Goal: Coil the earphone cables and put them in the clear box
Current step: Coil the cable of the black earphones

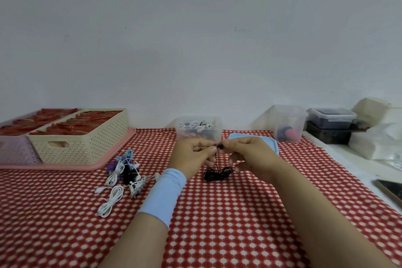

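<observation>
Surface (pixel 239 213): a red-and-white checked cloth, with the clear box standing at its far edge by the wall. It is worth letting the loose slack lie on the cloth while winding, so that its weight does not drag on the pinch.
Clear box (pixel 199 135): the lid is off and several coiled sets, white and dark, are inside. The blue lid (pixel 270 140) lies just right of the box, partly behind the right hand.
Waiting pile (pixel 124 172): white, black and purple earphones, left of the clear box and nearer the person.
Left hand (pixel 191 154): held just in front of the clear box with the palm turned inward. Thumb and forefinger pinch the cable below the bud and the other fingers are curled. A pale blue sleeve (pixel 165 193) covers the wrist.
Right hand (pixel 250 159): it faces the left hand, right of the box's front. Its fingertips nip the earbud end and the lower fingers are loosely bent.
Black earphone cable (pixel 217 173): a thin strand drops from the two pinches to a loose tangle on the cloth, nearer the person than the clear box.
Earbud end (pixel 220 147): it is held between both hands, close to the box's front wall.
Step, as I judge it: the start of the coil. One hand should anchor the bud end firmly while the other draws even loops and clears each snag in the tangle before pulling. A hard tug would probably tighten it into a knot.
</observation>
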Demonstrator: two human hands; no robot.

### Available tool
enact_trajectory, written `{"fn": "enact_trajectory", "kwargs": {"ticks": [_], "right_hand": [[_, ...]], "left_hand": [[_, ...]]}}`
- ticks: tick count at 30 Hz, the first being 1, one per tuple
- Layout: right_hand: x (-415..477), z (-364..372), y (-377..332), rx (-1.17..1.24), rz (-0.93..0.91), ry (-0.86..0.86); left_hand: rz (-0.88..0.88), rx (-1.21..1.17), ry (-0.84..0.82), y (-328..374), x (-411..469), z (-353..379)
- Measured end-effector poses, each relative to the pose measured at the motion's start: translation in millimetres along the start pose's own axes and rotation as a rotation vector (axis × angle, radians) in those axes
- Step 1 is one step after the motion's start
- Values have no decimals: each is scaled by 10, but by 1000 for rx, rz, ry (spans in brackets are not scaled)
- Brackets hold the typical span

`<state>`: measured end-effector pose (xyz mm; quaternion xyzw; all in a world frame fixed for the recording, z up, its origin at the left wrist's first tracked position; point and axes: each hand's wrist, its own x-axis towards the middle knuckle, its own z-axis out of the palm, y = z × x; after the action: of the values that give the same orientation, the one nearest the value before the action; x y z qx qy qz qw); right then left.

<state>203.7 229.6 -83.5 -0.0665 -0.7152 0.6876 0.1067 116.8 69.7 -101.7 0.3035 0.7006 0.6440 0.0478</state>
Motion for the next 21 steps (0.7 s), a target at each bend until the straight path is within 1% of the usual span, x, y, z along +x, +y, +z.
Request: {"fn": "enact_trajectory", "kwargs": {"ticks": [3, 10, 16, 21], "right_hand": [[-3, -50, 11, 0, 11, -47], [5, -65, 8, 30, 106, -105], [18, -105, 21, 69, 147, -130], [45, -116, 53, 50, 152, -96]], "left_hand": [[-3, -3, -44, 12, -9, -23], [-38, -61, -115, 58, -46, -21], [-67, -125, -130, 58, -58, -5], [-62, -103, -138, 81, -75, 13]]}}
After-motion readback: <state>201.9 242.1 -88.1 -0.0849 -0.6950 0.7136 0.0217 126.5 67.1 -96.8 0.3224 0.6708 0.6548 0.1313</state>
